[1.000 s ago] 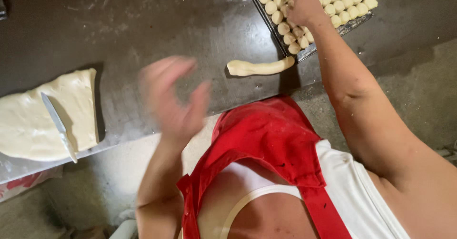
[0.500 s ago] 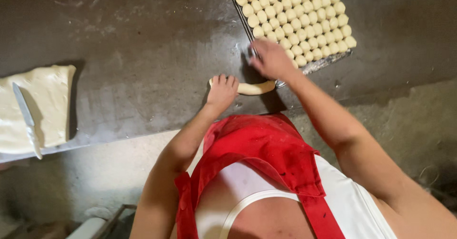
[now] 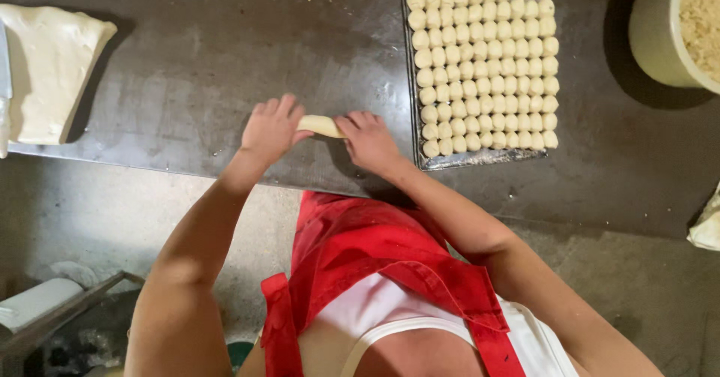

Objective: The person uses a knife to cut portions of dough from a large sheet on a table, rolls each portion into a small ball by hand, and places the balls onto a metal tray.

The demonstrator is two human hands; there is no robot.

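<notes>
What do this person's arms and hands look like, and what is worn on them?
Both arms are bare from shoulder to fingertips: no sleeves, gloves, watch or rings show. The left hand and right hand are uncovered, fingers unadorned. On the body are a white sleeveless top and a red apron with a strap crossing the chest.

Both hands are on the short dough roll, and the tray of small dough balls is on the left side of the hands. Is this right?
Not quite. In the head view the left hand and right hand do rest on the dough roll, but the tray of dough balls lies to their right.
</notes>
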